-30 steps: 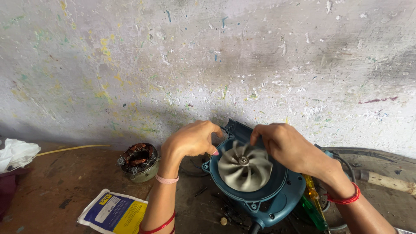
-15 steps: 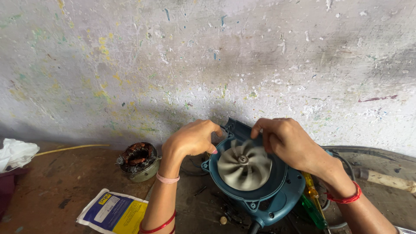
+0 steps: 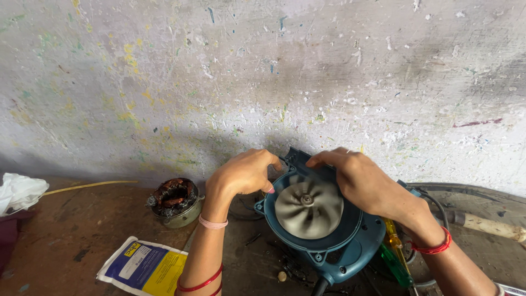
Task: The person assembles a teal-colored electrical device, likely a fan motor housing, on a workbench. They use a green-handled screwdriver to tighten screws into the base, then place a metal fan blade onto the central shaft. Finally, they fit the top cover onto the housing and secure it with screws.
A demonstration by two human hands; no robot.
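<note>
On the left of the bench I see a white cloth (image 3: pixel 19 192), then a motor stator with copper windings (image 3: pixel 175 200) and a blue-and-yellow packet (image 3: pixel 143 267), none of them moved. My left hand (image 3: pixel 244 174) curls on the rim of the teal blower housing (image 3: pixel 350 249), where it was a second ago. The change is the grey impeller (image 3: pixel 308 208): its vanes were sharp, now they smear, so I judge it spins freely. My right hand (image 3: pixel 364 181) lies over the housing's top edge, fingers by the fan. Screwdrivers (image 3: pixel 394 252) lie at right.
</note>
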